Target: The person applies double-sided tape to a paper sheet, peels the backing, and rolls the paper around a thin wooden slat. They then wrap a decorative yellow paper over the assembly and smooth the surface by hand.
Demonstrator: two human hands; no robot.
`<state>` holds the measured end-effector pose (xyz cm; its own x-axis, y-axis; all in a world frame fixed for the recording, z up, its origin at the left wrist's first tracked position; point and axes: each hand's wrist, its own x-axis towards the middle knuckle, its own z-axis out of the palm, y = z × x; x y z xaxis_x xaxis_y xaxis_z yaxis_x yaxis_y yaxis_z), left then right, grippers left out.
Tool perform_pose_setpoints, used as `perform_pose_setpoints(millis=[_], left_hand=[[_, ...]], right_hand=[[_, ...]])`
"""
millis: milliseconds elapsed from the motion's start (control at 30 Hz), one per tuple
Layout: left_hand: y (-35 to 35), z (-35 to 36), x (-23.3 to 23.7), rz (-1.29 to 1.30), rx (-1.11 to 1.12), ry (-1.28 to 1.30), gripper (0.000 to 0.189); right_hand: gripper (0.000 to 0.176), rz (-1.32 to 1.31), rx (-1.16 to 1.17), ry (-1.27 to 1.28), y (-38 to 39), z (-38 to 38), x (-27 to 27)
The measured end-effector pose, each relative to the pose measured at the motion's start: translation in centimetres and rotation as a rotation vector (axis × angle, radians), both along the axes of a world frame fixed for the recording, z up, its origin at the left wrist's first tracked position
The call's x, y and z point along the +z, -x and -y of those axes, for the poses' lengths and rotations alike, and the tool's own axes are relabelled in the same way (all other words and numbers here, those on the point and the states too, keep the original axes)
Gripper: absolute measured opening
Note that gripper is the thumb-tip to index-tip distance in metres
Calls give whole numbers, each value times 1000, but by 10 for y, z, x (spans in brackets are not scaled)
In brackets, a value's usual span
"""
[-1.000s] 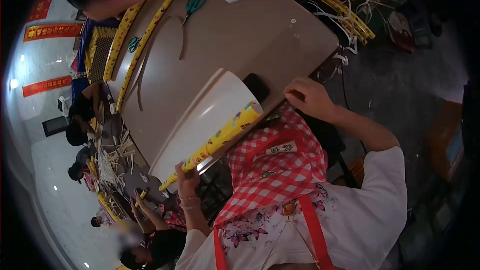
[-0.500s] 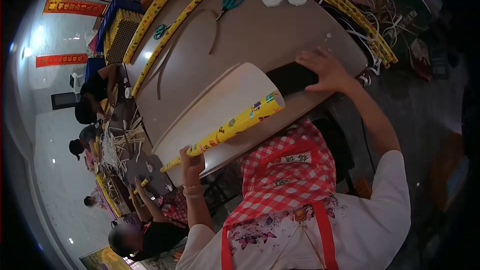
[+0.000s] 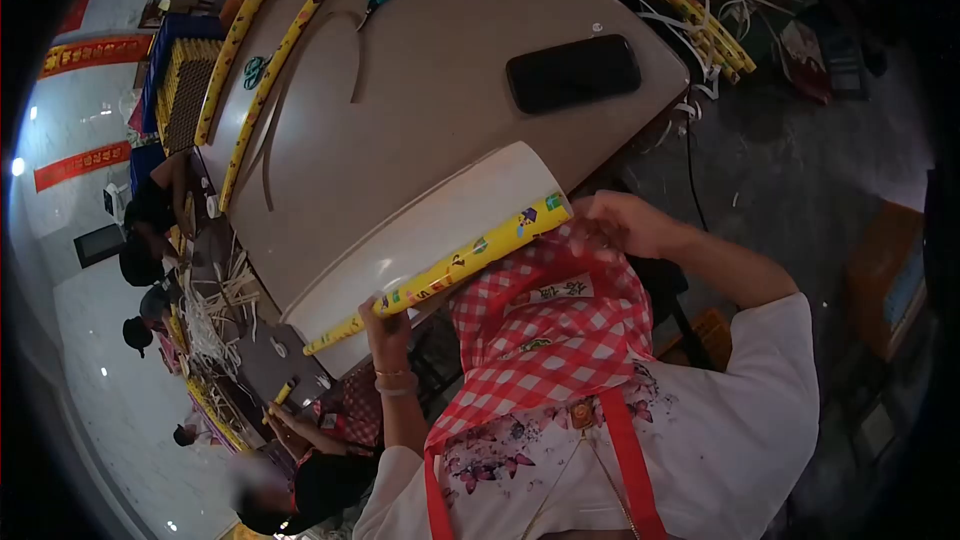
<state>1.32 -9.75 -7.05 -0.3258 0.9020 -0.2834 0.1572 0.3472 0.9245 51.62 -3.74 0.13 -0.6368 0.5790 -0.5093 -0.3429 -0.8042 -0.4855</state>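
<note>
Along the near edge of the table (image 3: 430, 120) lies the yellow sheet (image 3: 470, 256), its long axis following this edge, with the left hand (image 3: 388, 328) clamped near one end and the right hand (image 3: 622, 224), its grip unclear to me, just beside the other.

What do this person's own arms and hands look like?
Short, loose white sleeves leave the forearms bare. Neither the left hand nor the right hand wears a glove. Pale bands circle the left wrist; the right wrist shows none.
</note>
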Motion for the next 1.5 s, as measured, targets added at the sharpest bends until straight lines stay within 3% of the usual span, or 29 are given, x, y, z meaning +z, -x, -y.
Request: perform_pose_setpoints(millis=[67,133,233,567,667,733,833,967,1067,1100,1133,1200,1233,1267,1300,1333,1367,1433,1500], left_hand=[[-9,-2,6,89,68,-13,39],[-30,-14,32,710,562,261,27],[-37,-9,32,733,412,257,29],[-40,12,35,745,470,100,20],[-44,9,43,717,498,141,19],[-33,10,34,780,469,95,20],[-34,12,34,765,348,20,22],[-50,6,51,711,371,30,28],[-48,7,53,752,380,38,39],[-44,11,49,902,361,-25,45],[-37,16,42,1048,343,-94,50],[-10,22,24,953,390,-33,53],[6,29,8,881,302,-11,52],[14,34,1,810,215,11,50],[-31,29,44,556,437,112,48],[-27,31,42,553,453,103,48],[-19,34,35,686,433,76,47],[-8,26,18,983,392,24,45],[-14,19,17,948,417,25,46]], right_hand=[[32,-129,9,111,-3,-2,-8],[35,61,100,5,-2,-3,-6],[32,171,172,-33,5,-8,0],[25,273,444,-128,17,-2,-27],[26,177,431,-20,21,7,-33],[22,11,381,281,23,14,-30],[21,-172,318,395,24,17,-19],[21,-384,245,584,26,19,1],[24,-575,306,540,28,30,-9],[24,-576,318,543,27,31,-9],[23,-400,367,382,28,31,-10],[26,-56,461,41,30,28,-12],[29,113,496,-136,32,25,-13],[29,108,516,-144,33,23,-14],[34,144,474,-436,34,20,-14],[41,173,419,-726,36,18,-13],[54,211,499,-672,36,8,8],[53,261,459,-771,39,13,11],[52,319,407,-863,39,18,10]])
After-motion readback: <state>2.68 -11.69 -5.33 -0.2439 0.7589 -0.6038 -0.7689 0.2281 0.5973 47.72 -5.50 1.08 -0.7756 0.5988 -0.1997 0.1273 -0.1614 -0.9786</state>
